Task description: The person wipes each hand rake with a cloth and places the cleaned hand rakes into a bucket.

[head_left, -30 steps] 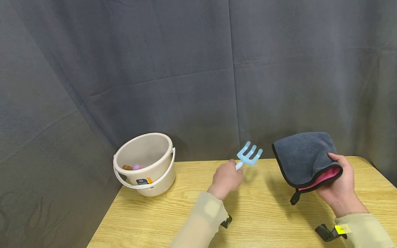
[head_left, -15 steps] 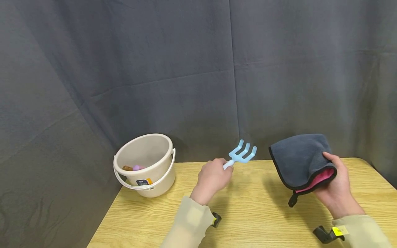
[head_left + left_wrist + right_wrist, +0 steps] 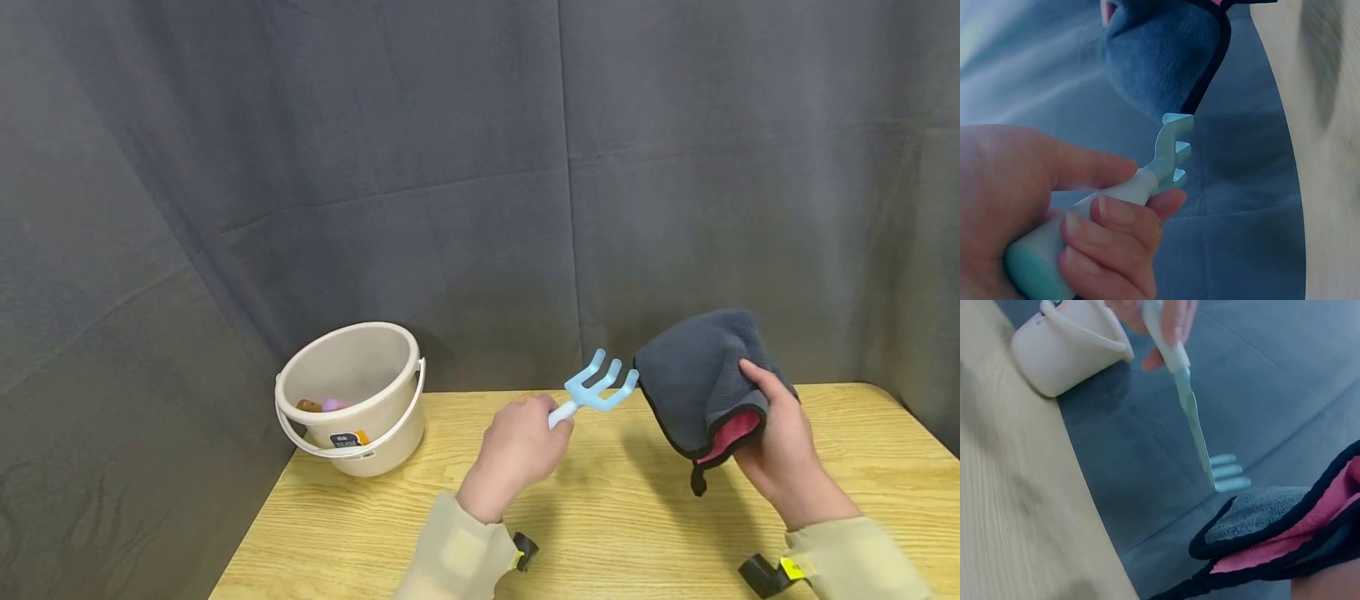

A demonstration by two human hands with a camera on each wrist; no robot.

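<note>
The left hand (image 3: 517,446) is raised above the worktop (image 3: 600,533), its fingers (image 3: 1110,240) and thumb curled round the pale handle of a small light-blue toy rake (image 3: 592,392). The rake points up and to the right, off the worktop, with its prongs held out toward a cloth (image 3: 693,379). In the left wrist view the tips of the prongs are at the black-trimmed edge of the cloth and look to be touching it; in the right wrist view they are just beside that edge with a sliver of backdrop between, so contact cannot be told for sure. The right hand (image 3: 780,454) holds the cloth up off the worktop, thumb on the near grey face and the other fingers hidden behind the fold. The cloth is dark grey outside and pink inside, folded over, with a black border and a short black loop hanging from its lower corner. At the far left of the worktop, well apart from both hands, a cream bucket (image 3: 352,400) stands upright with its handle lying down along the front; small things, one pink and one brown, lie inside on its bottom. A dark grey curtain (image 3: 450,167) hangs behind the worktop. Both forearms wear beige sleeves (image 3: 457,558).
</note>
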